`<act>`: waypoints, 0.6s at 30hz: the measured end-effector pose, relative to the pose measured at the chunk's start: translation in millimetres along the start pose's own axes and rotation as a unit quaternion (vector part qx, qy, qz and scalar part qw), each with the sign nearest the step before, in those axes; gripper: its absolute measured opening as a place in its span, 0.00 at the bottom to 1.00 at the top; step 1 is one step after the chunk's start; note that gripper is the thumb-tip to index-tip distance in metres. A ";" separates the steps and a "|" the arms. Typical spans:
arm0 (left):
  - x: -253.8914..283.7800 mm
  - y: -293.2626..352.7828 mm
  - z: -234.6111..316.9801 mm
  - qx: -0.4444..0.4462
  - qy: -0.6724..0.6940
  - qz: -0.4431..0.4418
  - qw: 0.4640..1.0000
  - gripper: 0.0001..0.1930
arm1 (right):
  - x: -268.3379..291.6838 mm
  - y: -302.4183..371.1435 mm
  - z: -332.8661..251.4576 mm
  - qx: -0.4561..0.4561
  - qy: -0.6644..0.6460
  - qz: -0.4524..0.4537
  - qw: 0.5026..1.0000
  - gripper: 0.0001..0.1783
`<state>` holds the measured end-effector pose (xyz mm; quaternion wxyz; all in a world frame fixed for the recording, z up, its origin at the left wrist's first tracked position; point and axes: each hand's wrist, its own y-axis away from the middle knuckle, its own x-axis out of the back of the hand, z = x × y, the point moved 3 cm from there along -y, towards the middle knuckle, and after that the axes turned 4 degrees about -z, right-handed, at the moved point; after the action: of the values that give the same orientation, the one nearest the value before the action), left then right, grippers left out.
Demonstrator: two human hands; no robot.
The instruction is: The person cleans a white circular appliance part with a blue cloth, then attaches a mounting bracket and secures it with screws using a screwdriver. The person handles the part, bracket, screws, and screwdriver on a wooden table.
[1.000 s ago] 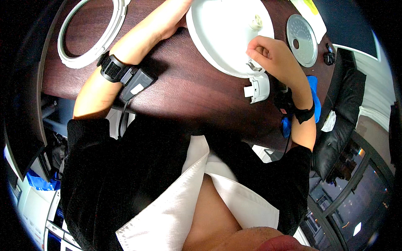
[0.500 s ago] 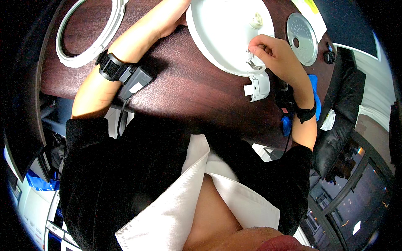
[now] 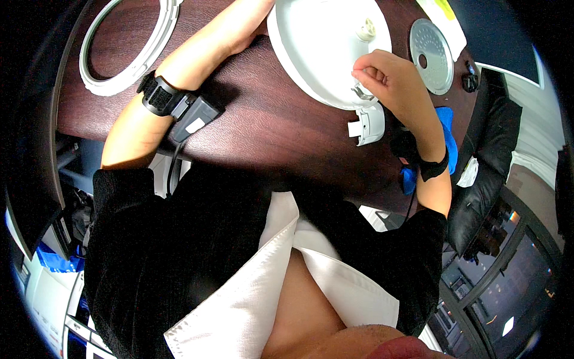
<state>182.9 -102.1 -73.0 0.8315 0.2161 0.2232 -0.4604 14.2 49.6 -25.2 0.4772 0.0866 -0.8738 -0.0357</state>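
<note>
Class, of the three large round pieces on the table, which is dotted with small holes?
The silver disc, the rightmost. The white ring, left, has one large opening; the white dish between them shows no such pattern.

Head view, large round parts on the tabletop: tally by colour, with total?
White: 2 (ring, shallow dish-shaped part)
Silver: 1 (perforated disc)
Total: 3
</note>
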 end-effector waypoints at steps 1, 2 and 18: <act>1.2 -0.5 -0.7 -0.019 -0.009 -0.004 1.000 0.24 | -0.2 0.1 -0.5 -0.004 0.008 0.004 1.000 0.08; 2.3 -1.5 -1.5 -0.037 -0.017 -0.010 0.999 0.23 | -0.7 1.0 -1.0 -0.012 0.001 0.002 1.000 0.08; -18.5 17.2 0.4 -0.111 -0.026 -0.011 0.993 0.36 | -27.7 24.6 -15.6 -0.033 0.092 0.090 0.991 0.12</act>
<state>189.0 -81.6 -59.5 0.8507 0.1081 0.2532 -0.4477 39.1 79.2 -36.1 0.5598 -0.0054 -0.8285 -0.0132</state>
